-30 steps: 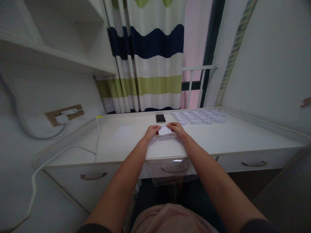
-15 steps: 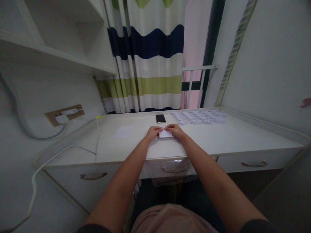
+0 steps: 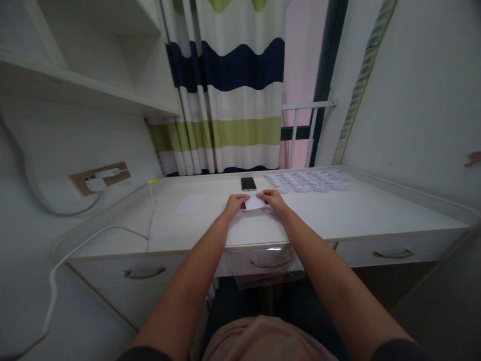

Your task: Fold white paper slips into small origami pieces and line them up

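A small piece of white paper (image 3: 255,202) is held between my two hands, just above the desk. My left hand (image 3: 235,204) pinches its left edge, where a bit of dark red shows by the fingers; what that red is I cannot make out. On the other side, my right hand (image 3: 275,200) grips the right edge with closed fingers. Beyond the hands a dark phone (image 3: 248,184) lies flat on the desk. Several white folded pieces (image 3: 308,181) are set out in rows at the back right. A flat stack or sheet of white paper (image 3: 191,204) lies to the left.
The white desk (image 3: 356,210) has drawers along its front. Clear plastic (image 3: 265,268) hangs from the front edge between my arms. A white cable (image 3: 112,228) runs over the left end. A striped curtain (image 3: 244,105) hangs behind, and a shelf (image 3: 93,95) juts out upper left.
The paper has been raised slightly and its outline has changed from a pointed top to a tilted, flatter shape. Both hands have shifted a little, with the fingers moved farther apart.
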{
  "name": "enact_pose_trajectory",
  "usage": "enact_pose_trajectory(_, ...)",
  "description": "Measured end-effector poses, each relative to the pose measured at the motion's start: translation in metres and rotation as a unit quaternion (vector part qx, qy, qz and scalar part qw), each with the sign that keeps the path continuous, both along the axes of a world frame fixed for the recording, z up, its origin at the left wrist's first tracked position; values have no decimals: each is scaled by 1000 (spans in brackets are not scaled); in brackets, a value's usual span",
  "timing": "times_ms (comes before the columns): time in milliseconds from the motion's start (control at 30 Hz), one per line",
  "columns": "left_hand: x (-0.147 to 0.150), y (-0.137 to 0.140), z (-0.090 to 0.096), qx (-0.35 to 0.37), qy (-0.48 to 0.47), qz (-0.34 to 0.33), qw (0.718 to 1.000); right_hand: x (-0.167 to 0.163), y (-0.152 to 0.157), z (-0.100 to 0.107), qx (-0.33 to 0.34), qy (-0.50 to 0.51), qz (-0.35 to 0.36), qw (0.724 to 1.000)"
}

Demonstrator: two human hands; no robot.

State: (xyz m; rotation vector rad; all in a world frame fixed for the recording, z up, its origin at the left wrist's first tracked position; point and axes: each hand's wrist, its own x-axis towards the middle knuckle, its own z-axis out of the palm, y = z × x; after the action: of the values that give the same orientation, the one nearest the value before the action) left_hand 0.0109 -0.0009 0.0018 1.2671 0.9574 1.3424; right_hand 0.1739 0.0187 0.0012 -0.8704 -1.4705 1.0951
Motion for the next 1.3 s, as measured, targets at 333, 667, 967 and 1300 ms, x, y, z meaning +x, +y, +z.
enact_pose_trajectory(333,-1,9,-7,15,-14,34,999,-1,-1,0,-70,60,20,996)
enact_pose_trajectory(667,-2,5,-5,142,130,99,976,0,-6,3,-101,70,60,991)
enact_pose_trajectory(967,6,5,-9,161,141,-5,977,-2,-13,7,-165,123,147,967)
enact_pose_trajectory(1300,7,1,-6,90,100,-17,991,0,-13,6,-133,100,161,973)
